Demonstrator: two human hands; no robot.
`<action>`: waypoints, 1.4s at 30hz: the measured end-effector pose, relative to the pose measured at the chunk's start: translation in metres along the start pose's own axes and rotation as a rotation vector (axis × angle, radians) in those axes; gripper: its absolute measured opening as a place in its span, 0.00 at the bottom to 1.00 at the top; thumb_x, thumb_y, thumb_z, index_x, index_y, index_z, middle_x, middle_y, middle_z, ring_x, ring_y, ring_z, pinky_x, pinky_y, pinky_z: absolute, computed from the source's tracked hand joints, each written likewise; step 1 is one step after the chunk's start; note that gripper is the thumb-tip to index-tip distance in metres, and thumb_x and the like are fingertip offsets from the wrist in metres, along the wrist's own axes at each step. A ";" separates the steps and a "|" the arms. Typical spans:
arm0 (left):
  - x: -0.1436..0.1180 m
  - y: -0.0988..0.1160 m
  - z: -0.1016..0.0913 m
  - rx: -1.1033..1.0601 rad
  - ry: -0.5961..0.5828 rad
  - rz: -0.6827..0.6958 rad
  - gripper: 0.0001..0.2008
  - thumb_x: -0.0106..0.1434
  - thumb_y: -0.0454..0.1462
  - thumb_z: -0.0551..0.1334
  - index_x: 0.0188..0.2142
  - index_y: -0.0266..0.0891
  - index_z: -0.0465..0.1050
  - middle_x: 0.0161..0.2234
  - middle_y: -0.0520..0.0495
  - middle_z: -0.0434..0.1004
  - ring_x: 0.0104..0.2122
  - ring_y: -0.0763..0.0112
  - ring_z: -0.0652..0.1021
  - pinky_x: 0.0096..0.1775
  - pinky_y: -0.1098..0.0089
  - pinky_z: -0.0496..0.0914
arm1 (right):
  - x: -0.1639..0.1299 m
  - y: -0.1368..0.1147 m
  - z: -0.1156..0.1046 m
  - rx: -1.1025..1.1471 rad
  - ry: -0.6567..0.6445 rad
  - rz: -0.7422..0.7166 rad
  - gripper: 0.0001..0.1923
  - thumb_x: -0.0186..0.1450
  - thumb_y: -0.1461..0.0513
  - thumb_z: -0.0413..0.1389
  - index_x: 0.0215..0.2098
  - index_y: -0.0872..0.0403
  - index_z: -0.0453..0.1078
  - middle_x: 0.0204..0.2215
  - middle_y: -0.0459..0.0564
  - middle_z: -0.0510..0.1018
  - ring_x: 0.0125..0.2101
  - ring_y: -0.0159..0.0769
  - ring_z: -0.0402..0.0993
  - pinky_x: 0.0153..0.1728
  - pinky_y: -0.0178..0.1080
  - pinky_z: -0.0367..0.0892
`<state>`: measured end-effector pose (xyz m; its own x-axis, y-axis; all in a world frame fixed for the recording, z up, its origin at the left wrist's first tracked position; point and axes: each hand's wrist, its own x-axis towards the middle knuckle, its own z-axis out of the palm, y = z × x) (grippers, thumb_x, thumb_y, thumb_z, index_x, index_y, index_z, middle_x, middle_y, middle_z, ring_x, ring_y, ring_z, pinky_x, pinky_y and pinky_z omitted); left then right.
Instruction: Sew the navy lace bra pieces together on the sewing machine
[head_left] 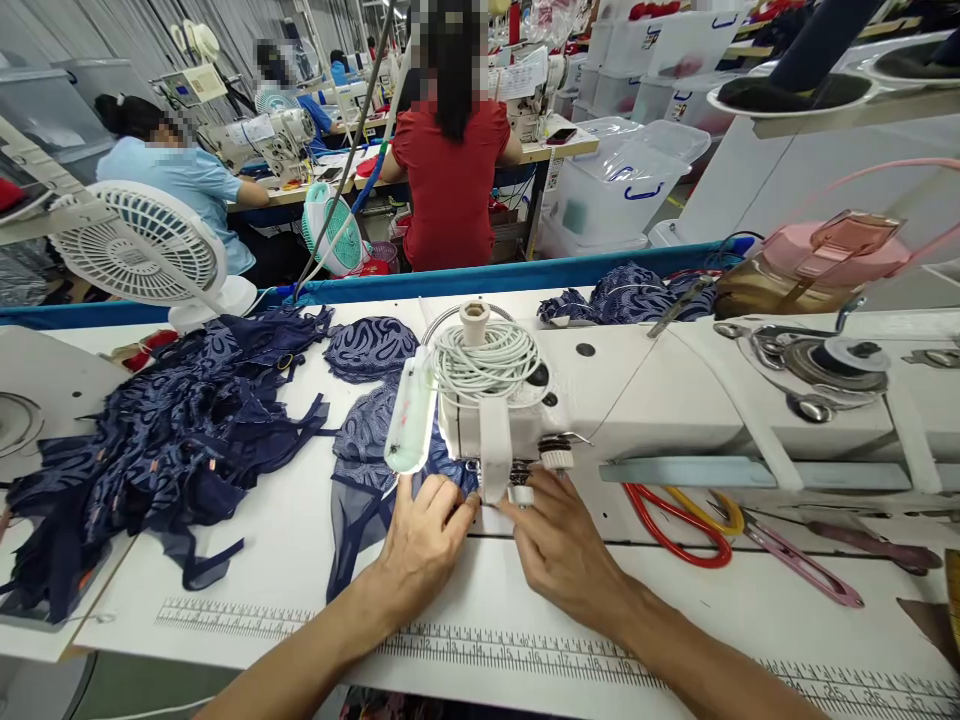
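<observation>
Your left hand [424,530] pressing navy lace fabric [371,440] flat on table [300,560], fingers spread; your right hand [559,540] resting beside it, fingertips meeting under sewing machine [637,400] head; red scissors [675,520] lying nearby

The one camera sits on the worker's head, looking forward and down, close over the worktop's [300,560] near edge and the sewing machine [675,400]; other workers' stations lie beyond.
</observation>
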<state>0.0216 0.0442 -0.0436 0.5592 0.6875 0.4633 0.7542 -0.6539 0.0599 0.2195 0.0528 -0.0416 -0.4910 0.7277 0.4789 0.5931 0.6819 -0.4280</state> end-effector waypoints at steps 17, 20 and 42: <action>-0.007 -0.031 -0.012 -0.153 -0.076 0.051 0.20 0.60 0.23 0.54 0.49 0.39 0.71 0.46 0.45 0.79 0.47 0.63 0.77 0.61 0.42 0.52 | -0.003 0.009 0.009 -0.246 -0.116 -0.056 0.34 0.55 0.76 0.48 0.57 0.51 0.69 0.30 0.51 0.73 0.37 0.42 0.65 0.49 0.50 0.60; 0.004 -0.038 -0.012 -0.175 -0.083 0.041 0.19 0.59 0.23 0.55 0.46 0.40 0.73 0.45 0.46 0.80 0.41 0.66 0.78 0.62 0.41 0.50 | 0.001 0.008 0.008 -0.261 -0.089 -0.023 0.35 0.55 0.77 0.48 0.58 0.49 0.68 0.36 0.54 0.74 0.39 0.43 0.65 0.45 0.47 0.61; 0.003 -0.062 -0.015 -0.145 0.021 -0.224 0.12 0.65 0.26 0.53 0.37 0.39 0.73 0.38 0.45 0.75 0.41 0.64 0.74 0.47 0.60 0.70 | -0.004 0.010 0.010 -0.220 0.094 -0.096 0.22 0.66 0.72 0.47 0.55 0.53 0.70 0.32 0.51 0.74 0.37 0.41 0.70 0.47 0.52 0.67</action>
<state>-0.0286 0.0818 -0.0330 0.3754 0.8147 0.4420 0.8007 -0.5252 0.2880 0.2212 0.0580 -0.0554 -0.4962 0.6434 0.5830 0.6762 0.7075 -0.2053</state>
